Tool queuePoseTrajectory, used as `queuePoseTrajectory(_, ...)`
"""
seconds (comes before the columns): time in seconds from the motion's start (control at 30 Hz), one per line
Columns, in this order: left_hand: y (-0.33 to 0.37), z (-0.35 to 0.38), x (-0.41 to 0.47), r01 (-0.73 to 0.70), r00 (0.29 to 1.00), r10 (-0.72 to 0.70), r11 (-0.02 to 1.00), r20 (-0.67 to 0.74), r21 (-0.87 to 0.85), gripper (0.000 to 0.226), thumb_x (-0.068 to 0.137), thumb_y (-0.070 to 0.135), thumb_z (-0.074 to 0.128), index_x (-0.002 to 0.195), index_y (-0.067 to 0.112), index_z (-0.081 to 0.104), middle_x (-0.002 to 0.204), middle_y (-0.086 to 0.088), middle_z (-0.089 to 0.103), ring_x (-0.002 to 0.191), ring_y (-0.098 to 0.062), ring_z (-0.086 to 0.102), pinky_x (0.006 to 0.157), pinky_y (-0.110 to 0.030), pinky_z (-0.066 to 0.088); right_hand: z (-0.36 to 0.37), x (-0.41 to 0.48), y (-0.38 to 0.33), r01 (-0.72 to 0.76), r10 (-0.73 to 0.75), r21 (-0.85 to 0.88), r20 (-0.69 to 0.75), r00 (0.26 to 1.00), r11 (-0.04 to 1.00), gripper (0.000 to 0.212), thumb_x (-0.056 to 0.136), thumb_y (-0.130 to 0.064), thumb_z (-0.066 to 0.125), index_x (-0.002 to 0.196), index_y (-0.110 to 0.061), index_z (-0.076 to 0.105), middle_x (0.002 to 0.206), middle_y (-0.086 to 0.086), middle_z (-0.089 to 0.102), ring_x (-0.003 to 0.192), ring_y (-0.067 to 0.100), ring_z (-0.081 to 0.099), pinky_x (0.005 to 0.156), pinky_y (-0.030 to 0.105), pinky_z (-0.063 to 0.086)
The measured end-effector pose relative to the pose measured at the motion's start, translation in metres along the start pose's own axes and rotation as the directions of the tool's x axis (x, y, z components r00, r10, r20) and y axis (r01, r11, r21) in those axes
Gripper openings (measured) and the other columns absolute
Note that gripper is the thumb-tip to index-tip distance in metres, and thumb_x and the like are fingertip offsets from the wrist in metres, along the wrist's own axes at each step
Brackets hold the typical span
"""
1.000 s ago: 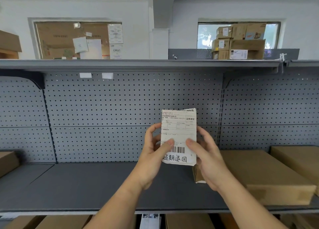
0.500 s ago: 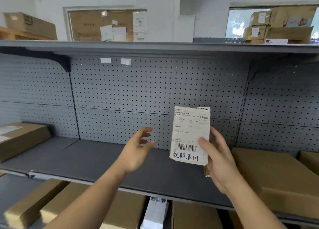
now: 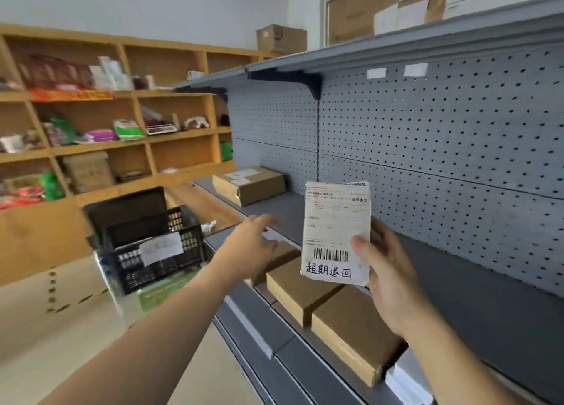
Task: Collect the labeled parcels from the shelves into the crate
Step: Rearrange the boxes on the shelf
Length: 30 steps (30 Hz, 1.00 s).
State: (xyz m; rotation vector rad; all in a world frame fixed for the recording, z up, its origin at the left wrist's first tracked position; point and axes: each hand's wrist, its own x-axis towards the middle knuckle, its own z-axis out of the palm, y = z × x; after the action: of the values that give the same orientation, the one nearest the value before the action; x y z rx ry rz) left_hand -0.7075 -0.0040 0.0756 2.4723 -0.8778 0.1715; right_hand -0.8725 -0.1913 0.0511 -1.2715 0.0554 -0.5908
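Right now the right hand (image 3: 393, 279) is gripping the labeled parcel (image 3: 337, 230), with the thumb pressing on the label beside the barcode and the fingers curling behind it. The parcel is standing upright in the air above the front edge of the grey shelf (image 3: 457, 282), its white label with black handwriting facing the camera. The left hand (image 3: 253, 246) is hovering outstretched over the shelf's left front corner, its fingers loose and holding nothing. The black crate (image 3: 152, 246) is sitting beyond the shelf's left end, well apart from the parcel, with a white sheet showing on its near wall. A cardboard box (image 3: 248, 184) is lying near the shelf's back left corner. Two brown boxes (image 3: 305, 288) are lying side by side along the front edge of the lower shelf, under the parcel.
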Motion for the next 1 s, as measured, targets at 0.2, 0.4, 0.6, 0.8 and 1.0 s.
queuePoseTrajectory(0.2, -0.103, -0.063, -0.057, 0.236, 0.963, -0.23, 0.971, -0.139, 0.031, 0.046, 0.095, 0.024, 0.062, 0.139, 0.022, 0.052, 0.139, -0.001, 0.052, 0.128, -0.022, 0.051, 0.105, -0.031, 0.038, 0.116, 0.028, 0.046, -0.112, 0.094, 0.056, 0.261, 0.961, 0.992, 0.053, 0.083, -0.021, 0.064, 0.135, -0.022, 0.054, 0.123, 0.005, 0.073, 0.113, 0.026, 0.071, 0.085, 0.047, 0.06)
queuePoseTrajectory(0.4, -0.212, -0.12, -0.092, 0.434, 0.878, -0.41, 0.899, -0.248, 0.051, 0.046, 0.097, 0.027, 0.063, 0.141, 0.026, 0.051, 0.14, 0.003, 0.051, 0.129, -0.019, 0.05, 0.106, -0.033, 0.041, 0.234, 0.055, 0.096, -0.179, 0.127, 0.062, 0.486, 0.865, 0.982, 0.068, 0.071, -0.038, 0.086, 0.132, -0.031, 0.055, 0.12, 0.003, 0.074, 0.108, 0.025, 0.073, 0.074, 0.037, 0.062)
queuePoseTrajectory(0.6, -0.314, -0.157, -0.091, 0.514, 0.832, -0.476, 0.855, -0.285, 0.073, 0.045, 0.098, 0.032, 0.062, 0.141, 0.027, 0.05, 0.144, 0.003, 0.051, 0.131, -0.017, 0.049, 0.108, -0.033, 0.042, 0.322, 0.085, 0.147, -0.235, 0.169, 0.053, 0.547, 0.82, 0.971, 0.049, 0.083, -0.025, 0.068, 0.13, -0.032, 0.055, 0.122, 0.005, 0.073, 0.11, 0.024, 0.072, 0.083, 0.044, 0.061)
queuePoseTrajectory(0.8, -0.395, -0.16, -0.07, 0.552, 0.821, -0.526, 0.83, -0.223, 0.075, 0.048, 0.097, 0.035, 0.063, 0.142, 0.028, 0.049, 0.146, 0.002, 0.05, 0.13, -0.018, 0.051, 0.105, -0.032, 0.043, 0.384, 0.123, 0.196, -0.266, 0.208, 0.03, 0.541, 0.815, 0.963, 0.054, 0.081, -0.027, 0.07, 0.133, -0.03, 0.054, 0.123, 0.005, 0.073, 0.113, 0.026, 0.071, 0.091, 0.052, 0.058)
queuePoseTrajectory(1.0, -0.455, -0.163, -0.024, 0.557, 0.824, -0.533, 0.823, -0.191, 0.109, 0.047, 0.097, 0.04, 0.061, 0.142, 0.028, 0.049, 0.144, 0.003, 0.051, 0.127, -0.018, 0.052, 0.101, -0.032, 0.044, 0.434, 0.177, 0.24, -0.302, 0.233, 0.032, 0.562, 0.794, 0.953, 0.058, 0.083, -0.024, 0.068, 0.139, -0.023, 0.051, 0.124, 0.007, 0.072, 0.114, 0.028, 0.07, 0.091, 0.052, 0.059)
